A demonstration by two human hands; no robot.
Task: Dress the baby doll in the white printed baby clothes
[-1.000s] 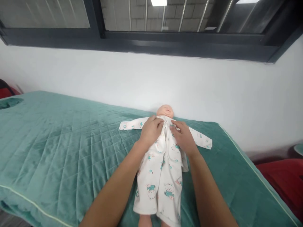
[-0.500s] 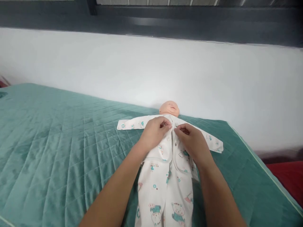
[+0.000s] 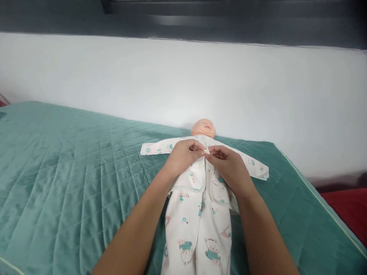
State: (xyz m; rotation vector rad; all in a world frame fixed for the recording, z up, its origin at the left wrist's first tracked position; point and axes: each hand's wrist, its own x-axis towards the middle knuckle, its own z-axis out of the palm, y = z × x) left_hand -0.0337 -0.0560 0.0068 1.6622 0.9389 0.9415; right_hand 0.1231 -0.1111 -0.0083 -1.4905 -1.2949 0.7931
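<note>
A baby doll [image 3: 203,128] lies on its back, its head near the wall. It wears a white printed jacket [image 3: 195,175] with long sleeves spread to both sides, and matching trousers [image 3: 197,233]. My left hand [image 3: 187,154] pinches the left front edge of the jacket at the upper chest. Close beside it, my right hand [image 3: 223,160] pinches the right front edge, fingertips nearly touching those of the left. Below my hands the jacket's front edges hang apart, with a small snap visible. The fingertips partly hide the cloth between them.
A green quilted cover [image 3: 86,183] lies under the doll. Behind it stands a white wall [image 3: 172,84] with a dark ledge [image 3: 200,23] above. Red fabric [image 3: 346,206] shows at the right edge.
My hands have drawn closer together at the chest, bringing the jacket's edges together there. The view has tilted slightly downward.
</note>
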